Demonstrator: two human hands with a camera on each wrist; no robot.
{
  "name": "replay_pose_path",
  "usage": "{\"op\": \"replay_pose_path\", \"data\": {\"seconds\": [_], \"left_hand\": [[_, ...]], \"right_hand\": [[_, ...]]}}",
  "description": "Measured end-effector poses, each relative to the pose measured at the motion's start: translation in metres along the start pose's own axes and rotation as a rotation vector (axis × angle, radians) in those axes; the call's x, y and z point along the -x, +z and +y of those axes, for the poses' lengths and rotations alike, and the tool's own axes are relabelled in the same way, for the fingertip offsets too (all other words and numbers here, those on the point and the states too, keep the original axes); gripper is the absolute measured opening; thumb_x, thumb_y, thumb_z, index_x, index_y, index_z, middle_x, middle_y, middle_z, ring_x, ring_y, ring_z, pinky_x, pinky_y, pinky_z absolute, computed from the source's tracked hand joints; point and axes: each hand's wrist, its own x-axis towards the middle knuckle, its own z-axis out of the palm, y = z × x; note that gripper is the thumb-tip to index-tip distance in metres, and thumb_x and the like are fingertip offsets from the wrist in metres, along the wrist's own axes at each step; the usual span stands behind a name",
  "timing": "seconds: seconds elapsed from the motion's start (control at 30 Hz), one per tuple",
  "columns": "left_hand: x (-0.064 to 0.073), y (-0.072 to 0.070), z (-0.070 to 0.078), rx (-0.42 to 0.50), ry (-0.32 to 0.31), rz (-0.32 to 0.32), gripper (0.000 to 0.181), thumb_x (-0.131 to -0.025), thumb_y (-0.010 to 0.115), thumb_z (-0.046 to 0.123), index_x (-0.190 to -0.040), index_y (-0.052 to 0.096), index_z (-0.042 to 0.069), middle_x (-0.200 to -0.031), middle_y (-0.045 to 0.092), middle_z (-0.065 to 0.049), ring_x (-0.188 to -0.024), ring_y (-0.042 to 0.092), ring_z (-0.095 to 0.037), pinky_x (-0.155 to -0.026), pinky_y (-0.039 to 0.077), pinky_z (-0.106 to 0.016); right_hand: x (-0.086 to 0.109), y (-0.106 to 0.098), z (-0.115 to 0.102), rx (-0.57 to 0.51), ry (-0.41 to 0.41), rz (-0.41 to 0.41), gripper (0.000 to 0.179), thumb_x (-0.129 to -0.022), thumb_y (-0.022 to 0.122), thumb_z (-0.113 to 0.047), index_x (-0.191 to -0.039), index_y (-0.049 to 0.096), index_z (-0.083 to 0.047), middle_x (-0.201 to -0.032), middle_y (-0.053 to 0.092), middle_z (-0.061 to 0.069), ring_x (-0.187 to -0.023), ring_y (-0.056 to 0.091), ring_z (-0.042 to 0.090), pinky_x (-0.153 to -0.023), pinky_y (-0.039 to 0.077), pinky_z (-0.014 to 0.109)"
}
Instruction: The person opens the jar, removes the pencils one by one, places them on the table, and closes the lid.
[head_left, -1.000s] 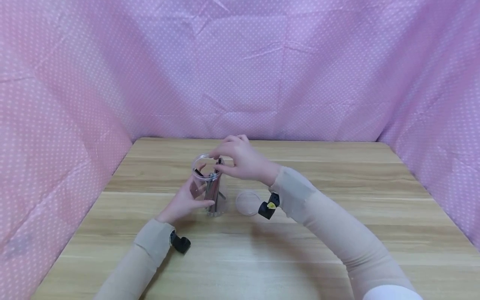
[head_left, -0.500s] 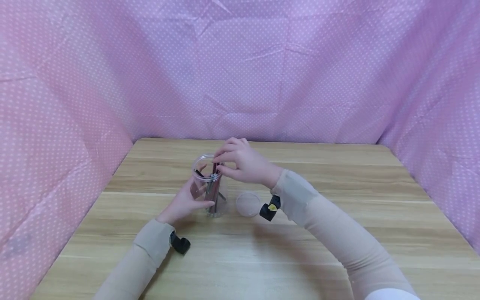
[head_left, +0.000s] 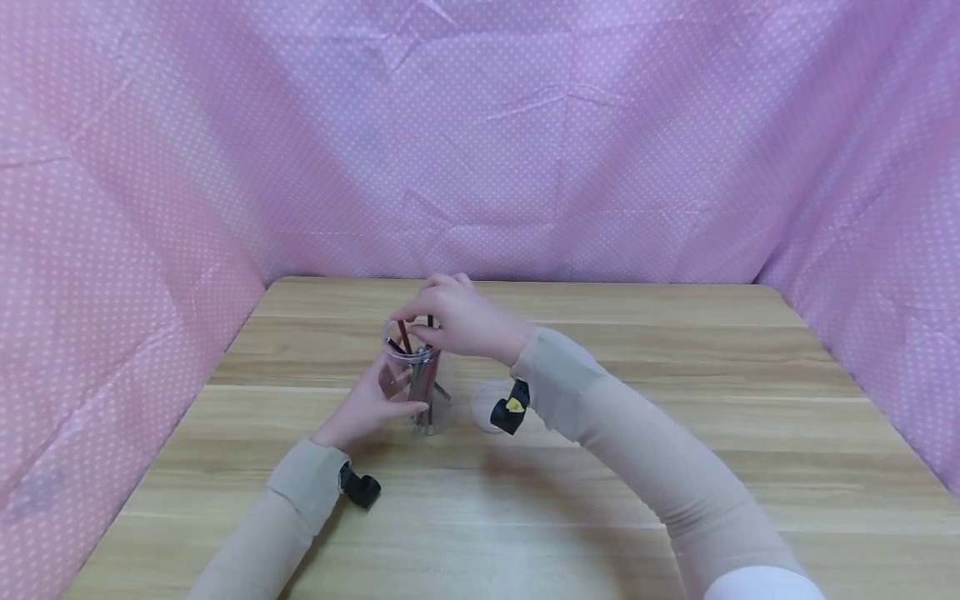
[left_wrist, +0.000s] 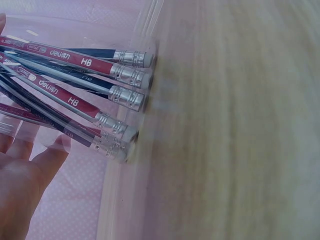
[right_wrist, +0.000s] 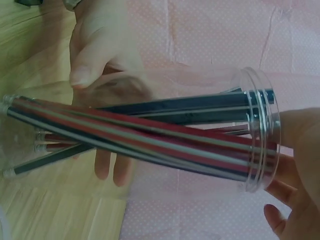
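A clear plastic jar (head_left: 447, 417) stands upright on the table, full of red and dark pencils (head_left: 422, 390). In the left wrist view the silver ferrules and eraser ends of the pencils (left_wrist: 75, 56) sit at the jar's bottom. My left hand (head_left: 367, 404) grips the jar's side, with thumb and fingers round it as the right wrist view shows. At the open mouth, my right hand (head_left: 468, 321) has bent fingers over the rim and pinches at pencil tops. A red pencil (head_left: 405, 336) leans left beneath its fingertips. The palm side is partly hidden.
A round clear lid (head_left: 482, 406) lies on the table right of the jar, partly covered by the right wrist's black camera (head_left: 510, 408). The wooden table (head_left: 675, 350) has a back edge against a pink dotted curtain (head_left: 480, 150).
My right hand shifts a little right, then left over the jar's mouth, and the pencil tops there spread leftward. My left hand and the jar stay put.
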Motion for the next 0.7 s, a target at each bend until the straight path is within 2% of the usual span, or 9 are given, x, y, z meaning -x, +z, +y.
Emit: {"op": "replay_pose_path", "data": {"seconds": [0.23,0.5,0.7], "left_hand": [[-0.001,-0.001,0.000,0.009,-0.018,-0.001,0.096,-0.076,0.076,0.000,-0.150,0.017,0.016,-0.153,0.031,-0.009,-0.141,0.027,-0.027,-0.113,0.028,-0.034],[-0.004,-0.005,-0.002,0.008,0.008,-0.016,0.098,-0.076,0.076,0.002,-0.151,0.017,0.019,-0.154,0.029,-0.004,-0.142,0.026,-0.025,-0.116,0.026,-0.039],[-0.005,-0.008,-0.005,0.023,0.020,-0.028,0.097,-0.077,0.075,0.001,-0.151,0.017,0.023,-0.155,0.029,-0.003,-0.142,0.026,-0.023,-0.115,0.027,-0.033]], "right_hand": [[-0.006,0.005,-0.003,-0.012,0.030,0.065,0.020,-0.086,0.070,-0.019,-0.106,0.073,-0.016,-0.104,0.072,-0.006,-0.105,0.056,0.013,-0.090,0.037,0.036],[-0.013,0.010,-0.002,0.001,0.026,0.096,0.009,-0.082,0.073,-0.019,-0.091,0.074,-0.018,-0.093,0.073,-0.009,-0.094,0.059,0.012,-0.085,0.040,0.034],[-0.017,0.013,-0.001,-0.019,0.038,0.101,0.007,-0.079,0.077,-0.017,-0.084,0.071,-0.017,-0.088,0.073,-0.008,-0.092,0.060,0.011,-0.094,0.045,0.036]]}}
